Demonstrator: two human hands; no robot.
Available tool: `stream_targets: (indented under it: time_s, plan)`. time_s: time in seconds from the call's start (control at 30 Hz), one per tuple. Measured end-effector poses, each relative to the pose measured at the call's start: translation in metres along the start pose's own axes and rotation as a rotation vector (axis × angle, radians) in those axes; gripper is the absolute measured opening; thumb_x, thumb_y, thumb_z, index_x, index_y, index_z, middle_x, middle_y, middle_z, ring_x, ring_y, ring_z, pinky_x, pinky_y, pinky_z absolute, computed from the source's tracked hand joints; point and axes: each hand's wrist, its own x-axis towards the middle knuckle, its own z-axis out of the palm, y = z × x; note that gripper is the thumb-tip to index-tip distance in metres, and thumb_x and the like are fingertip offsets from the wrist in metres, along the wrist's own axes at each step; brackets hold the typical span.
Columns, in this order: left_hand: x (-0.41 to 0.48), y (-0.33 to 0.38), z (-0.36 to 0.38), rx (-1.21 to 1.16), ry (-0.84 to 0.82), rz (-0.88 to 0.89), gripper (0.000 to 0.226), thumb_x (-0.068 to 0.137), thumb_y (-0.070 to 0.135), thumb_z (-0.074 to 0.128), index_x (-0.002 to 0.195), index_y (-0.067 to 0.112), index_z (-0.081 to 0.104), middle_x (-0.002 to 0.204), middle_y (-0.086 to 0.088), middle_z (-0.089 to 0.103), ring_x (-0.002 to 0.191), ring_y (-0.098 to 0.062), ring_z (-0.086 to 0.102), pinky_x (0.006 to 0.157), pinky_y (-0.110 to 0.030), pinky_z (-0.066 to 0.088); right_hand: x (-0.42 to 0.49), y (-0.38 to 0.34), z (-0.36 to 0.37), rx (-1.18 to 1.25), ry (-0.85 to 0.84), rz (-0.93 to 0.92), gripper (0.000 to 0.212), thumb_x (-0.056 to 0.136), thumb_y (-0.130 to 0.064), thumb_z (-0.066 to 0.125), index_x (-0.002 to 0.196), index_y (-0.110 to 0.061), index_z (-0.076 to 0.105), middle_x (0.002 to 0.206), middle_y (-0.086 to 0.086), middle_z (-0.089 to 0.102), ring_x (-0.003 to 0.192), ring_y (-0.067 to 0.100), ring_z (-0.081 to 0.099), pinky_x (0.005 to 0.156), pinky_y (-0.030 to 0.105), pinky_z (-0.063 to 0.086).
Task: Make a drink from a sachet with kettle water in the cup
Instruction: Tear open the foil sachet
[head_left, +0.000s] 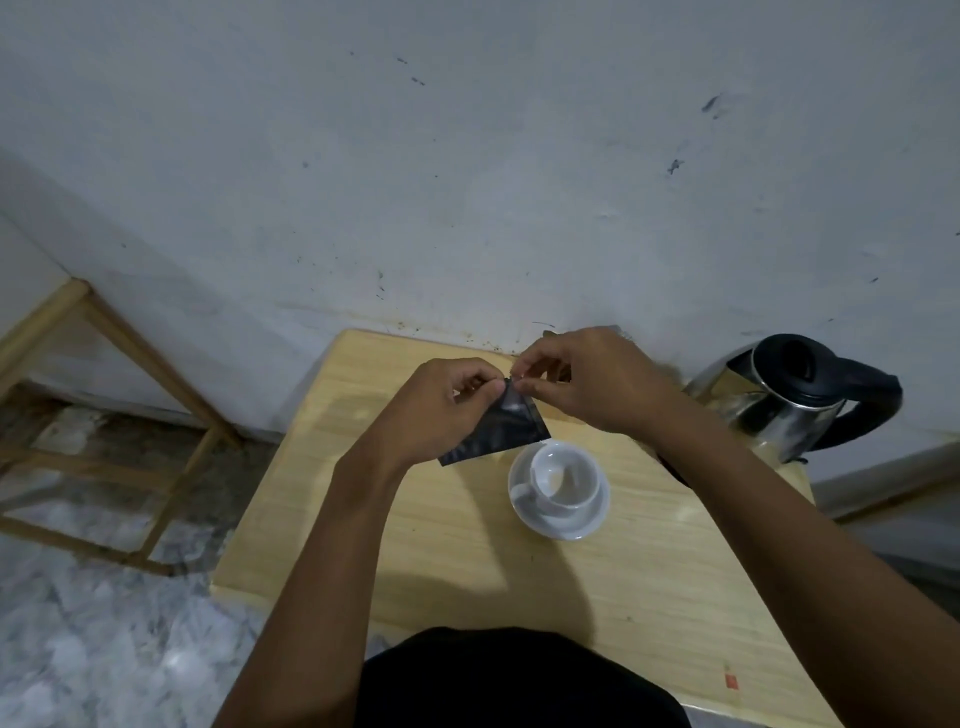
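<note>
A dark, shiny sachet (506, 426) hangs above the wooden table (447, 525), held at its top edge by both hands. My left hand (436, 410) pinches the top left corner and my right hand (587, 379) pinches the top right corner beside it. Just below and to the right of the sachet, a white cup (563, 475) stands on a white saucer (558, 525); the cup looks empty. A steel kettle (789, 400) with a black lid and handle stands at the table's far right corner.
A grey, marked wall rises right behind the table. A bare wooden frame (119, 410) stands on the marble floor to the left. My dark clothing shows at the bottom edge.
</note>
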Motion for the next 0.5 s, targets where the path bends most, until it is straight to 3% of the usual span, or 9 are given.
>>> stream_targets:
  time_s: [0.17, 0.3, 0.4, 0.5]
  plan:
    - [-0.001, 0.003, 0.005, 0.021, 0.024, -0.006, 0.018, 0.096, 0.027, 0.052, 0.092, 0.024, 0.069, 0.087, 0.003, 0.071, 0.079, -0.015, 0.063, 0.075, -0.034, 0.051, 0.006, -0.008, -0.012, -0.005, -0.044, -0.001, 0.009, 0.085, -0.033, 0.073, 0.090, -0.026, 0.077, 0.083, -0.009, 0.074, 0.077, 0.008, 0.065, 0.073, 0.031, 0.054]
    - [-0.003, 0.004, 0.009, 0.033, 0.089, 0.023, 0.016, 0.095, 0.024, 0.052, 0.093, 0.022, 0.069, 0.084, 0.002, 0.070, 0.077, -0.015, 0.062, 0.072, -0.032, 0.049, 0.010, -0.008, -0.012, -0.039, -0.060, -0.054, 0.011, 0.086, -0.033, 0.071, 0.091, -0.025, 0.076, 0.073, -0.016, 0.065, 0.066, -0.001, 0.058, 0.066, 0.026, 0.049]
    - [-0.006, 0.006, 0.010, -0.045, 0.140, 0.041, 0.017, 0.094, 0.018, 0.053, 0.087, 0.019, 0.069, 0.077, -0.003, 0.069, 0.070, -0.016, 0.060, 0.064, -0.020, 0.045, 0.011, -0.009, -0.011, -0.069, -0.046, -0.130, 0.012, 0.089, -0.033, 0.068, 0.093, -0.025, 0.076, 0.067, -0.020, 0.054, 0.063, -0.003, 0.052, 0.063, 0.023, 0.041]
    - [-0.008, 0.013, 0.010, -0.176, 0.192, 0.034, 0.021, 0.093, 0.012, 0.054, 0.079, 0.016, 0.068, 0.071, 0.001, 0.065, 0.063, -0.005, 0.055, 0.060, -0.010, 0.041, 0.011, -0.009, -0.008, -0.086, 0.013, -0.242, 0.012, 0.090, -0.027, 0.067, 0.093, -0.020, 0.076, 0.075, -0.009, 0.064, 0.072, 0.011, 0.056, 0.067, 0.033, 0.047]
